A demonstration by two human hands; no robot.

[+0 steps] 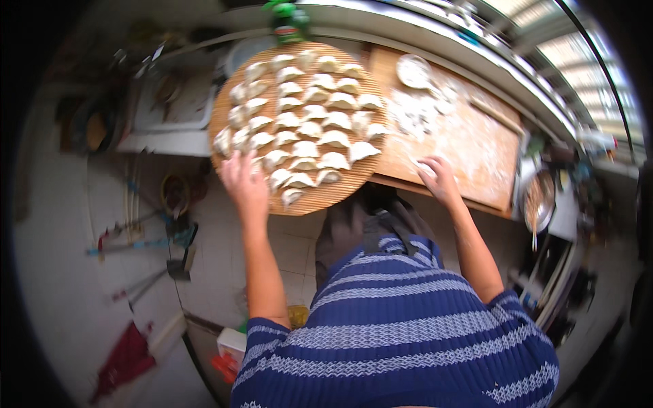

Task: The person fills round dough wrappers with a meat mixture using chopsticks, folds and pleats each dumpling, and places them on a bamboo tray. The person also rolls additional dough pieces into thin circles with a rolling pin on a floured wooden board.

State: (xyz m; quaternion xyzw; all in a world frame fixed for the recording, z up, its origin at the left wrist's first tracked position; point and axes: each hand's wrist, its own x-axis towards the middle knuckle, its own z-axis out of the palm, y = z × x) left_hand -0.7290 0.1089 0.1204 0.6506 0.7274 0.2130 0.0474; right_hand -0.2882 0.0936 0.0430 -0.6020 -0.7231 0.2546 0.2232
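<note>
Rows of folded dumplings (306,149) lie on a round, ribbed tray (336,195). My left hand (246,178) is over the tray's lower left edge, fingers at a dumpling there; whether it grips one is hidden. My right hand (440,179) is at the front edge of the floured wooden board (474,168), thumb and fingers apart, close to a small white piece, perhaps dough; contact is unclear. Several floured dough pieces (416,115) lie on the board's upper left part. Near them stands a white bowl (413,71). A rolling pin (496,116) rests towards the board's far right.
Right of the board is a metal bowl (540,201) with chopsticks or similar sticks in it. A green bottle (287,25) stands behind the tray. A sink (176,120) lies to the left. The window ledge (433,23) runs along the back.
</note>
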